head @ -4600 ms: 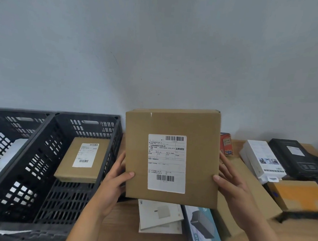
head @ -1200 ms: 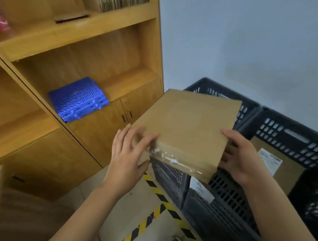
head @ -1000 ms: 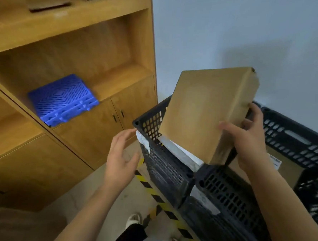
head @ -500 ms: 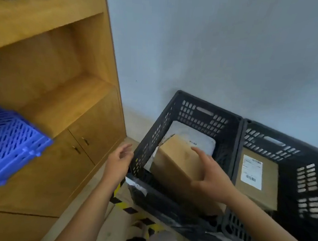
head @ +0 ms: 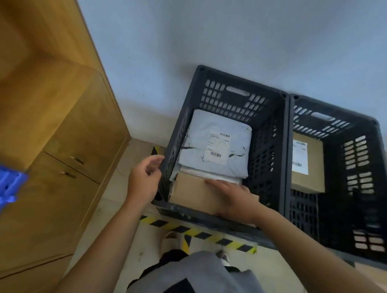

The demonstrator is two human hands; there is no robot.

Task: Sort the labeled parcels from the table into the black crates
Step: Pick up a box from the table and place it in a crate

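My right hand lies flat, fingers spread, on the box at the near edge of the left crate, not gripping it. The box sits just in front of a grey mailer at the far side. My left hand hangs loosely open, empty, beside the crate's left wall; the right crate holds another labelled box.

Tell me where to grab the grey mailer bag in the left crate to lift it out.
Grip the grey mailer bag by its two long side edges, coming straight down from above. It lies flat, label up, and the crate walls block any sideways approach.
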